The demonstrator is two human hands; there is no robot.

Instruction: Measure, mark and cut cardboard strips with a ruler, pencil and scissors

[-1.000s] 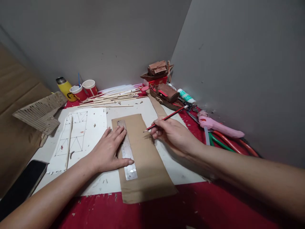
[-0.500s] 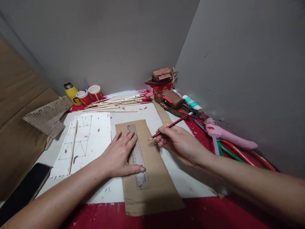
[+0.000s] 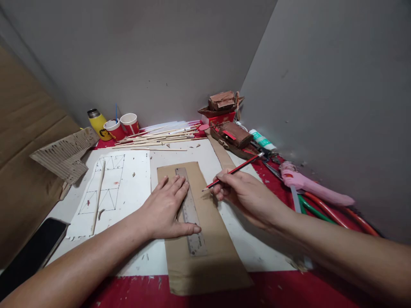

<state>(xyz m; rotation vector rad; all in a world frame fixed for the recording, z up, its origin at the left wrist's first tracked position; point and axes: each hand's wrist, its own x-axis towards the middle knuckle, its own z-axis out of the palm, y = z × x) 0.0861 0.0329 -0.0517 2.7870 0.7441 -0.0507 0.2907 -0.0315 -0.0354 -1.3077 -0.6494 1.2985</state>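
A long strip of brown cardboard (image 3: 221,256) lies on white paper in front of me. On it rests a clear ruler (image 3: 192,205), running lengthwise. My left hand (image 3: 171,207) is spread flat, its fingertips and thumb pressing on the ruler. In my right hand (image 3: 236,188) a red and black pencil (image 3: 236,170) is gripped, its tip close over the cardboard, right of the ruler. I cannot tell whether the tip touches. Left of the cardboard is a sheet with a drawn truss pattern (image 3: 105,184), and a thin wooden stick (image 3: 99,192) lies across it.
Behind are several wooden sticks (image 3: 160,139), two paper cups (image 3: 129,124) and a yellow bottle (image 3: 99,124). Brown model boats (image 3: 221,102) stand at the back right. A pink-handled tool (image 3: 316,188) lies right, a black phone (image 3: 35,252) left. Corrugated cardboard (image 3: 66,154) leans at left.
The ruler's top end has shifted slightly right on the cardboard, with my left hand on it. My right hand keeps the pencil in about the same place.
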